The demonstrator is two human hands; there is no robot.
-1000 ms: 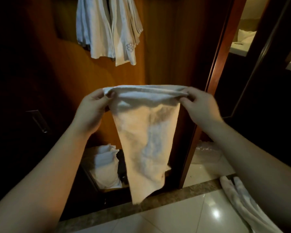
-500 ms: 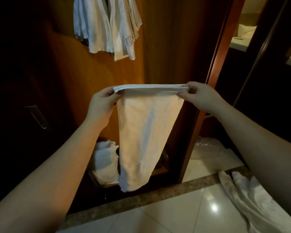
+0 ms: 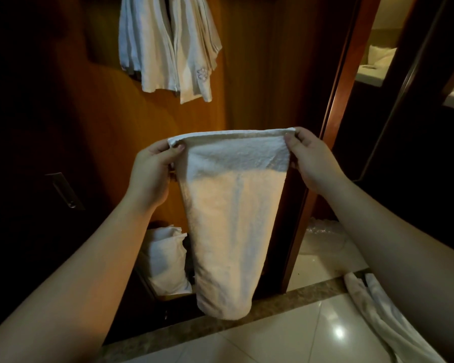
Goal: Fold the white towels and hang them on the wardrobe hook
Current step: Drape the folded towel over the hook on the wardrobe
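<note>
Left hand [image 3: 152, 176] and right hand [image 3: 309, 161] each pinch a top corner of the folded white towel [image 3: 228, 218], its hanging length hiding the wardrobe floor behind.

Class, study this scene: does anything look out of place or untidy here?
Yes. A white towel lies crumpled on the tiled floor at lower right, unfolded, while other towels already hang above. The towel held by the left hand and right hand looks neat.
</note>
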